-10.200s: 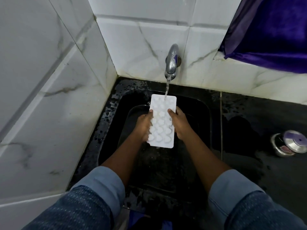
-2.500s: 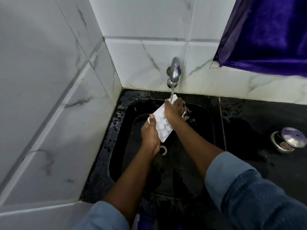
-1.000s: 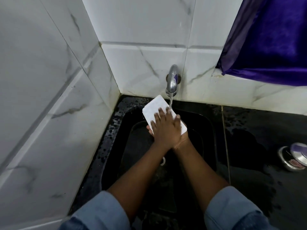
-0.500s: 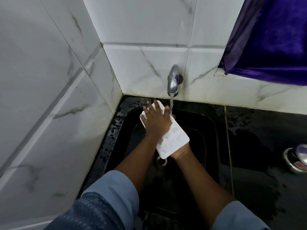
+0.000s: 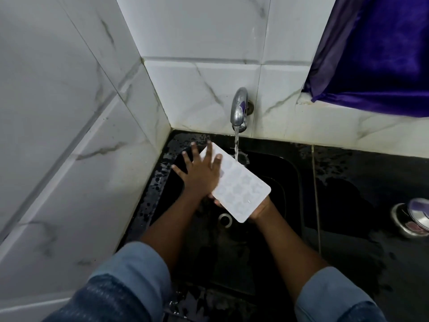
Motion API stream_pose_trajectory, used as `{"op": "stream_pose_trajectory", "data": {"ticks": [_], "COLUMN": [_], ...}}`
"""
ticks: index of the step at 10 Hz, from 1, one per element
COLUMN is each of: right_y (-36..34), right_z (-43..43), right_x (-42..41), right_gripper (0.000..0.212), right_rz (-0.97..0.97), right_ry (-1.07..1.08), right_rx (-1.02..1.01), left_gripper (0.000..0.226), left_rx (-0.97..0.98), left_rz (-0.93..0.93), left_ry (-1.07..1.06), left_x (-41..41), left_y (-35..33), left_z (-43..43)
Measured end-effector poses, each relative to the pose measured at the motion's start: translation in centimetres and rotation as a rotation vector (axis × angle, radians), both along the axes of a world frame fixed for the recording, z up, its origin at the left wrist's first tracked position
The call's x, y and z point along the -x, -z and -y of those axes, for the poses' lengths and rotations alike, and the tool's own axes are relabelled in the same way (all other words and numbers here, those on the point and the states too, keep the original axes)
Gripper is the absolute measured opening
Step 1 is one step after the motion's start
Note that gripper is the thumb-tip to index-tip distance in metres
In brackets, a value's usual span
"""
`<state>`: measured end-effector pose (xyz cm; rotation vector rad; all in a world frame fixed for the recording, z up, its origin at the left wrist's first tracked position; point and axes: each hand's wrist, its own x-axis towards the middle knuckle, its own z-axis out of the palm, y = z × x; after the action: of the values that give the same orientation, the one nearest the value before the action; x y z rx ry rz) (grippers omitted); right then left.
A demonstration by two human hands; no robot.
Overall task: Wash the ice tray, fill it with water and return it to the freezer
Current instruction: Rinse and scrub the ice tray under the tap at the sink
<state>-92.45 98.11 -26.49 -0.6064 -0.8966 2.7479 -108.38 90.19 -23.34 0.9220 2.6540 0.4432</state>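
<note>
The white ice tray [image 5: 241, 185] lies tilted over the black sink [image 5: 285, 173], its far edge under the running stream from the chrome tap [image 5: 239, 110]. My left hand [image 5: 199, 170] lies flat on the tray's far left part, fingers spread and straight. My right hand [image 5: 260, 209] is under the tray's near end and mostly hidden; fingertips curl up round the near left edge, holding it from below.
White marble-look tiles close in on the left and behind. The wet black counter [image 5: 371, 182] runs to the right, with a steel lidded container [image 5: 413, 219] at its edge. A purple cloth [image 5: 383, 54] hangs at the upper right. The drain [image 5: 224, 219] sits below the tray.
My left hand has slid across the tray toward its far left edge, fingers now spread wide. The tray stays tilted under the stream, held from below by my right hand.
</note>
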Motion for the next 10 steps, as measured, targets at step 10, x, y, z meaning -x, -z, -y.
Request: {"op": "stream_pose_trajectory", "data": {"ticks": [10], "right_y": [-5.4], "right_z": [-3.2], "right_x": [-0.7], "right_gripper": [0.021], "right_rz": [0.715], "right_ry": [0.243], "right_rx": [-0.855], "left_gripper": [0.022], "left_rx": [-0.703], "left_rz": [0.905], "left_ry": [-0.476], "left_x": [1.6], "left_y": [-1.3], "left_z": [9.3]}}
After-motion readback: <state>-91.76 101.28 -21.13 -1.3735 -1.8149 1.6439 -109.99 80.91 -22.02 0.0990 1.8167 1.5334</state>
